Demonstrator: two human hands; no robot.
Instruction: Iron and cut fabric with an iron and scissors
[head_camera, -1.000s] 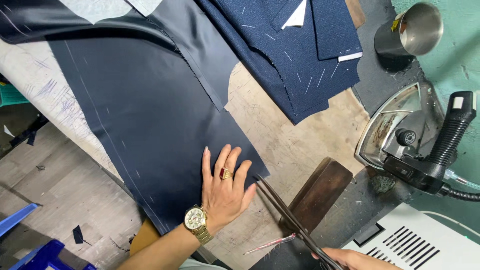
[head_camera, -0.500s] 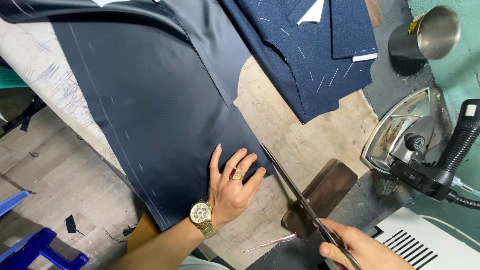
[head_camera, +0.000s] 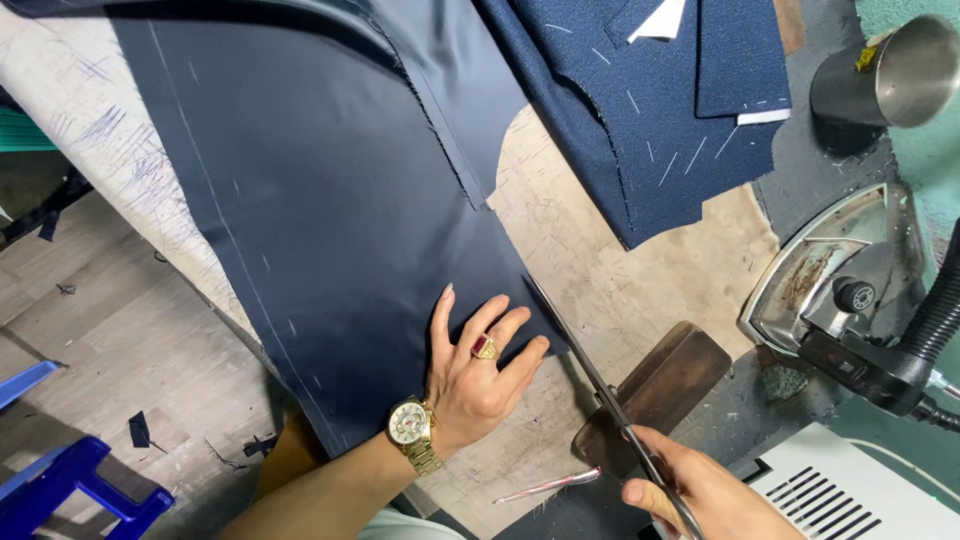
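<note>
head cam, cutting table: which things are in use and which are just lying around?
In use:
left hand flat on dark cloth
right hand holding scissors at the cloth's edge

Lying about:
iron
metal cup
wooden block
blue fabric pieces

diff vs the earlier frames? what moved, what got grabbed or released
The right hand brought the scissors forward from the table's near edge; their tips now meet the edge of the dark navy fabric, beside the left hand. Nothing was taken up or released. The left hand stayed flat on the fabric; the iron and metal cup did not move.
</note>
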